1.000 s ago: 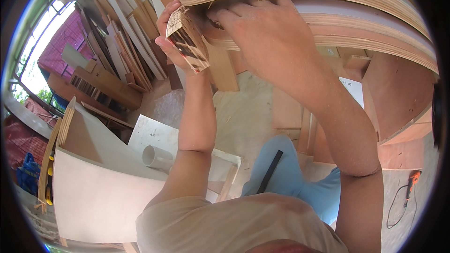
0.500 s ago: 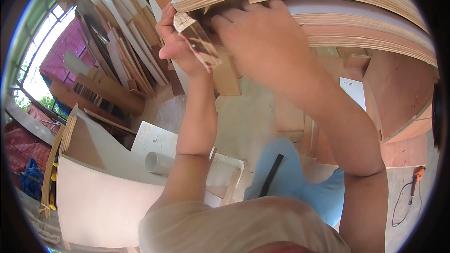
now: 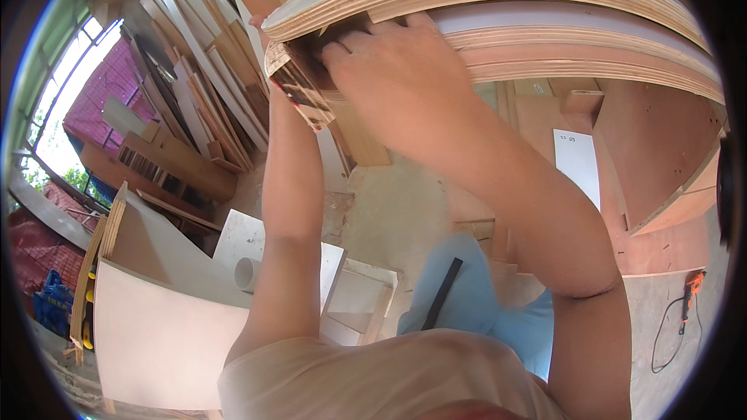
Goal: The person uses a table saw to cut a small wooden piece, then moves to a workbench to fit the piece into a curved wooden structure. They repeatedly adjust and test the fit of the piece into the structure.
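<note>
The person beside me has both arms raised to a stack of plywood sheets [image 3: 545, 50], whose layered edges sweep across from the far left end to the right. At that left end, right under the corner of the top sheets, sits a rough wooden block [image 3: 299, 89], its splintered face tilted toward us and a streak of red along its lower edge. The left hand [image 3: 257, 22] is mostly hidden behind the block, one fingertip showing past the corner; I can't tell how it is closed. The right hand [image 3: 393, 54] lies back-up with its fingers bent into the dark slot below the top sheets, tips out of sight, so I can't say whether they pinch anything. That slot is narrow, and the knuckles sit close to the plywood edge above. Below, a strip of floor [image 3: 389, 198] runs between the forearms, bordered by the blue trousers [image 3: 455, 284] and the boards on the right; more floor lies around the orange corded tool [image 3: 692, 288]. A white sheet [image 3: 577, 163] carries a few dark handwritten marks, and the blue bag [image 3: 53, 295] at far left bears pale yellowish lettering.
</note>
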`<state>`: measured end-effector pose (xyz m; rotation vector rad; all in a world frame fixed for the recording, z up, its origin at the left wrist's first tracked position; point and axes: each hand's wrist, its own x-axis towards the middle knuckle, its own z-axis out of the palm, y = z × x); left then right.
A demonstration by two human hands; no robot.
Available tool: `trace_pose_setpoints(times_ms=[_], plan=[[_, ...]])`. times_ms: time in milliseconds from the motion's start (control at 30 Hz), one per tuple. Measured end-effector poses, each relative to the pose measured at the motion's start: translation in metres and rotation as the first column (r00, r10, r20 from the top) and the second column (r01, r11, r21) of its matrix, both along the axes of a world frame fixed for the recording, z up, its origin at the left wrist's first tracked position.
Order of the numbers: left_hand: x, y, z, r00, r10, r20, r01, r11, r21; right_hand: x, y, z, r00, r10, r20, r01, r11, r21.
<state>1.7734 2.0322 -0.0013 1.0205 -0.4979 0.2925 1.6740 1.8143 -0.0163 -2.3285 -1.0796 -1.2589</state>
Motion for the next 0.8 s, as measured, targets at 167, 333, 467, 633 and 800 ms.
trace_pose_setpoints(times_ms=[167,333,467,633,800], plan=[[-0.006,0.0,-0.01,0.97,-0.178,0.164,0.178,0.984,0.012,0.005,-0.003,-0.004,0.998,0.012,0.064,-0.014,0.999,0.03],[-0.025,-0.006,-0.001,1.0,-0.009,0.02,0.01,0.999,-0.044,0.003,0.0,0.002,1.0,0.023,0.018,-0.023,1.0,-0.006],[-0.028,-0.016,0.013,0.994,0.09,-0.065,-0.095,0.993,-0.074,-0.004,0.0,0.007,1.0,0.014,0.022,-0.014,1.0,0.012],[-0.022,-0.028,0.022,0.982,0.145,-0.124,-0.157,0.984,-0.088,0.002,0.002,0.003,0.991,-0.022,0.129,0.018,0.999,0.028],[-0.018,-0.028,0.022,0.988,0.141,-0.058,-0.141,0.99,0.009,0.0,0.001,0.004,0.995,-0.007,0.1,0.004,0.999,0.039]])
